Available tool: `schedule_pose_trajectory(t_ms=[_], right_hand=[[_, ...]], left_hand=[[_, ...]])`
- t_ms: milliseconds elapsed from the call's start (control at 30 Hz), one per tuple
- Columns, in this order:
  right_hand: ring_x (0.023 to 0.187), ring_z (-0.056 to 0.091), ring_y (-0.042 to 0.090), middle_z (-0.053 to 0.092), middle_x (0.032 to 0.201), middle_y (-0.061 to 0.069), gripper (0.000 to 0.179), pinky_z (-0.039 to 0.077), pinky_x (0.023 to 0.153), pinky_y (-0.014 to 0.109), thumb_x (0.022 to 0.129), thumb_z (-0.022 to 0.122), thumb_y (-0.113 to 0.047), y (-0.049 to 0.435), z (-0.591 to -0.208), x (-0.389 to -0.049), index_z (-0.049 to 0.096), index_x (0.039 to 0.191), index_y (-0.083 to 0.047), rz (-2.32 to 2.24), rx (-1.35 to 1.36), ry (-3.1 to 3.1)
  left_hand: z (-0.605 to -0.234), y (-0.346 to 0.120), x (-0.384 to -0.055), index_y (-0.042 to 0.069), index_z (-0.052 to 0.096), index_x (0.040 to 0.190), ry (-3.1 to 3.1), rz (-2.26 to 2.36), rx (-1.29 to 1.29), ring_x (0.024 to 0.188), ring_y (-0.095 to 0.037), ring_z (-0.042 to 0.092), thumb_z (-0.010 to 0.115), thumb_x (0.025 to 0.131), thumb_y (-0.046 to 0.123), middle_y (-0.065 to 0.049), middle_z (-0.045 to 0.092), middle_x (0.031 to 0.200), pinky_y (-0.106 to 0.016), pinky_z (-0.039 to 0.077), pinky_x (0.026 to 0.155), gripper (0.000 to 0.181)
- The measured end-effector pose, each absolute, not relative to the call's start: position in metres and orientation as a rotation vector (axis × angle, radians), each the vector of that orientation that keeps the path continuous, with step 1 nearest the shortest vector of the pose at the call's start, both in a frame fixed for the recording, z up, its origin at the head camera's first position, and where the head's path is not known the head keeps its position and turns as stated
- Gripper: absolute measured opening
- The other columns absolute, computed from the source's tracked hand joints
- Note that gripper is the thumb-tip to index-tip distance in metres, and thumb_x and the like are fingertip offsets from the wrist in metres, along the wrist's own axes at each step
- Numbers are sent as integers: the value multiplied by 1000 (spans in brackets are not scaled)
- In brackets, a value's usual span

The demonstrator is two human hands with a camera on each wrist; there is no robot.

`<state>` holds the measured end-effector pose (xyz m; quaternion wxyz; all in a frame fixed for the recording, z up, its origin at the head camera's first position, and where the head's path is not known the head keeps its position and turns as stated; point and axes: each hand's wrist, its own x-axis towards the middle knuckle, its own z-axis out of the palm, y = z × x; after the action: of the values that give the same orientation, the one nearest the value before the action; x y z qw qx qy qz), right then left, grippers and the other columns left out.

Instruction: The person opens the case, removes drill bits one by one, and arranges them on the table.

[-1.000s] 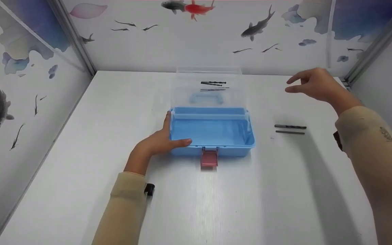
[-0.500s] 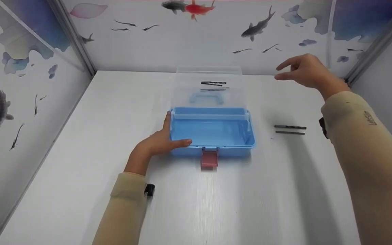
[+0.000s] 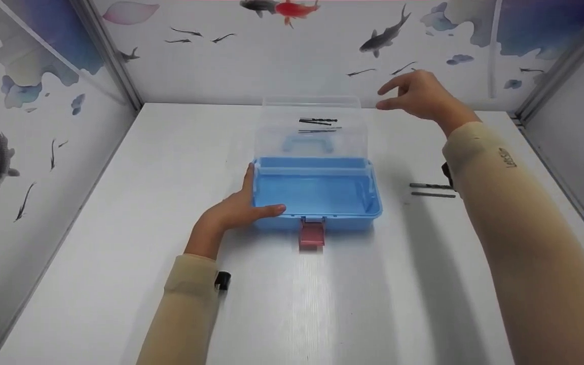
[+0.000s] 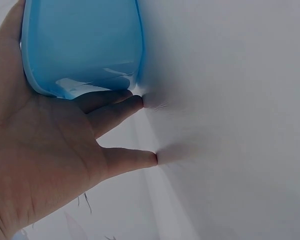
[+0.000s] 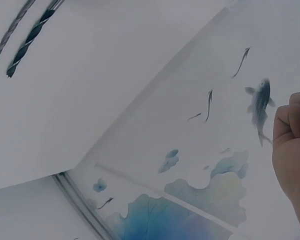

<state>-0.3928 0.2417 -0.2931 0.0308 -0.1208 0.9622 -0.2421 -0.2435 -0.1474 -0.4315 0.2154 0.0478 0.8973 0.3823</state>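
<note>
A blue plastic toolbox [image 3: 342, 224] stands with its clear lid [image 3: 274, 119] folded back. My left hand [image 3: 231, 210] rests against its left end, the thumb lying over the front rim. Straight, spread fingers show beside the blue end wall [image 4: 85, 40] in the left wrist view. Several dark drill bits [image 3: 317, 120] lie at the lid. My right hand [image 3: 418, 95] hovers to the right of the lid, thumb and forefinger apart with nothing visible between them. Two more drill bits, one thick [image 3: 429, 186] and one thin [image 3: 431, 194], lie right of the box, partly overlapped by the right sleeve.
A pink latch [image 3: 312, 234] hangs at the box's front, and a pale blue handle [image 3: 307, 143] shows at the lid. White panels [image 3: 312, 61] printed with fish enclose the white table [image 3: 282, 314] at the back and sides.
My right hand has moved left and farther back, towards the lid. The left hand stays on the box, and the drill bits lie where they were.
</note>
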Motion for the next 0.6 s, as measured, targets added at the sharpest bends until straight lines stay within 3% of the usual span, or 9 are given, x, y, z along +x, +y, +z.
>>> schedule_pose_trajectory(t_ms=[167,433,600], right_hand=[[90,49,23,55,96,7,52,45,78,37,99,74,-46,223,-304,-401,69,143,-19,-757,-388,2918],[80,49,21,55,84,4,45,44,73,36,99,76,-41,195,-319,-413,73,138,-18,-750,-476,2837],[87,51,22,61,96,8,38,46,77,37,98,78,-37,175,-325,-417,77,130,-16,-728,-526,2798]], left_hand=[[-431,-145,-242,27,-28,167,2487,1036,129,165,-41,23,74,89,67,-15,8,181,-63,27,130,134],[-433,-146,-242,28,-29,166,2475,1016,126,164,-39,27,73,89,70,-14,10,181,-60,29,130,134],[-433,-148,-243,29,-28,166,2486,1026,126,163,-40,29,73,89,70,-15,11,180,-59,30,130,134]])
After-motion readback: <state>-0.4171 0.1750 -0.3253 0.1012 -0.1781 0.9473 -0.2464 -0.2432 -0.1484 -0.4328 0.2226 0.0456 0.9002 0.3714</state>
